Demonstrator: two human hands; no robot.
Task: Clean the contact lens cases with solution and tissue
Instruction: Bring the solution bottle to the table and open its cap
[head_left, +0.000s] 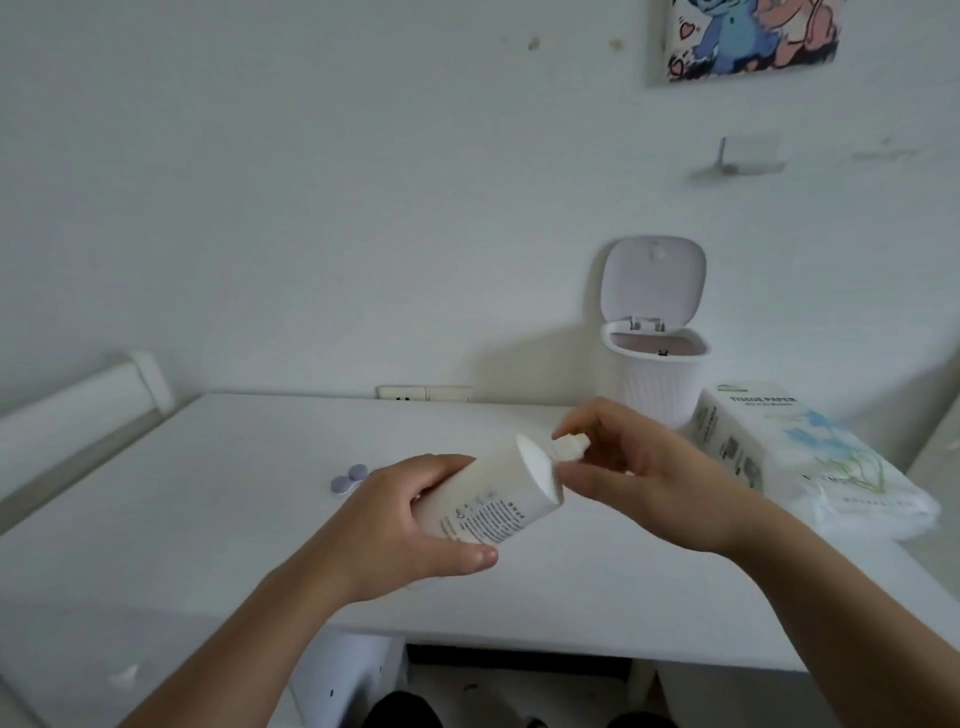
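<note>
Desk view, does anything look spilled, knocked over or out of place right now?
Nothing stands out. The left hand holds the solution bottle tilted while the right hand pinches its cap. No spill shows. The lens case lies flat on the desk, and the small bin stands upright, lid open.

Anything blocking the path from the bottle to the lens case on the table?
Nothing visible does. The left hand holds the bottle tilted above the table, the right hand pinching its cap. The lens case lies just beyond the left hand, with bare tabletop around it.
</note>
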